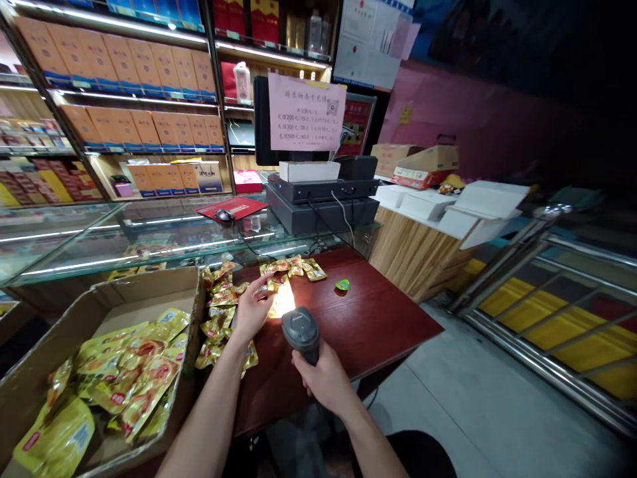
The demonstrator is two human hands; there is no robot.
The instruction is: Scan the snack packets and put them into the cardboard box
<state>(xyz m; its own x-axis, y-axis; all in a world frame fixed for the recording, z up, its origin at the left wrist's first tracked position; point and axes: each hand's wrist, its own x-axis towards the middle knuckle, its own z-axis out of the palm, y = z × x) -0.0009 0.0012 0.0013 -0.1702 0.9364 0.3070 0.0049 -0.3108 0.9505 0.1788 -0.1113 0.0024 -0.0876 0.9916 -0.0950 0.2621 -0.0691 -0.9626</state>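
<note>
In my right hand (323, 378) is a dark grey handheld barcode scanner (301, 330), gripped by its handle and pointed away from me. Its bright light falls on a gold snack packet (281, 299) lying on the dark red table (368, 318). The thumb and fingers of my left hand (253, 309) are at this packet's left edge, pinching it; the glare hides part of the contact. More gold snack packets (219, 325) lie in a heap beside my left wrist, and others (298, 267) lie behind the lit one. A small green wrapped item (342, 285) sits farther right.
An open cardboard box (144, 282) of gold packets stands at the left. Behind the table are a glass counter (169, 226), a mouse (225, 216) on a red pad, and a cash drawer (318, 216) beneath a monitor (262, 123). A metal railing (557, 265) runs along the right.
</note>
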